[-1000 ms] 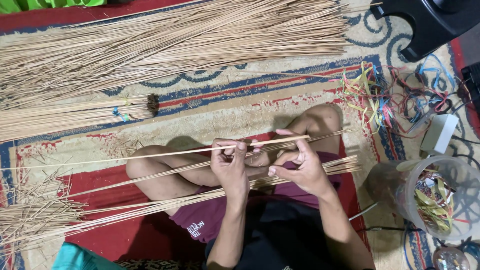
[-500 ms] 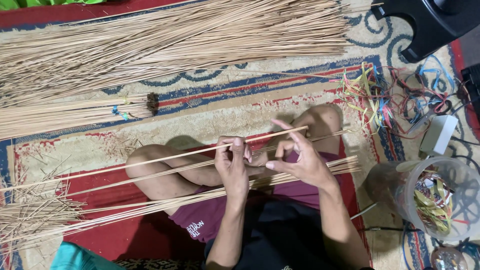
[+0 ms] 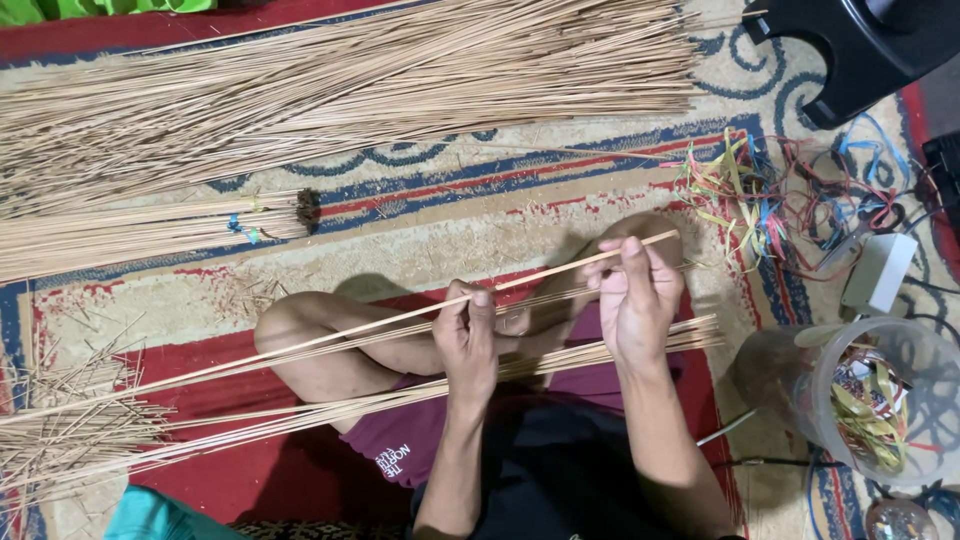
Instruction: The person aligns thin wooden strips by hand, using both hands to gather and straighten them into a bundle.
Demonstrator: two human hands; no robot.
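Both hands pinch one long thin stick (image 3: 400,320): left hand (image 3: 467,335) mid-stick, right hand (image 3: 635,295) near its end.

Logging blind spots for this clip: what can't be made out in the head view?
- Thin stick: its left end blends into the loose sticks near the frame's left edge.
- Left hand: seen from the back, so its grip on the stick is hidden.
- Right hand: fingertips curl over the stick, hiding the contact.
- Big stick pile: cut off by the left edge.
- Clear tub: cut off by the right edge; contents only read as coloured strips.
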